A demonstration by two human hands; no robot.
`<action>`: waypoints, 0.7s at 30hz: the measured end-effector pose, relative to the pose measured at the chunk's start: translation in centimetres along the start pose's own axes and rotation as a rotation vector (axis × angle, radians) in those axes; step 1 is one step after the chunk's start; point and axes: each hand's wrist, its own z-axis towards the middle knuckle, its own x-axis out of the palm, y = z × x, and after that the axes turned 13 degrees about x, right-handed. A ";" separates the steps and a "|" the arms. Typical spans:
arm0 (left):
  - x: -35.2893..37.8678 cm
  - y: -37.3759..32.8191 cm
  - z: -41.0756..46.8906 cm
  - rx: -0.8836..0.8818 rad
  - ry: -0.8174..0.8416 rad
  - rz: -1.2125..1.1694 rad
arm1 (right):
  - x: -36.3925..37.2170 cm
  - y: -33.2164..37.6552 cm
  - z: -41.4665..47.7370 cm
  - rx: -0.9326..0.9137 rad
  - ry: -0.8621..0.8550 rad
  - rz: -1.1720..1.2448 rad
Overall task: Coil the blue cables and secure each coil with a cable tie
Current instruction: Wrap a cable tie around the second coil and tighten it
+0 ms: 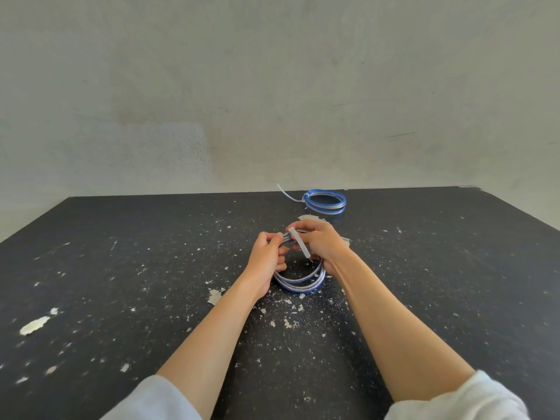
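Gripping the top of the blue coil (298,281), the left hand (268,257) pinches the bundled turns while the right hand (318,245) is closed on the coil and a white cable tie (300,244). Coil stands between both hands, its lower arc resting on the tabletop (121,268). Recommended: keep all turns pinched together, feed the tail through the head, then draw snug. 1 tied coil (325,202) lies beyond the right hand.
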 end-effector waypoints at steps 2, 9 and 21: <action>0.0 0.0 0.0 0.002 -0.003 -0.007 | -0.1 0.0 -0.1 -0.005 -0.006 -0.023; 0.1 0.1 0.1 0.007 -0.006 0.000 | -0.6 -0.6 -0.4 -0.037 0.054 0.051; 0.1 0.0 0.0 0.002 0.001 -0.013 | 0.1 -0.6 -0.3 -0.115 -0.097 0.011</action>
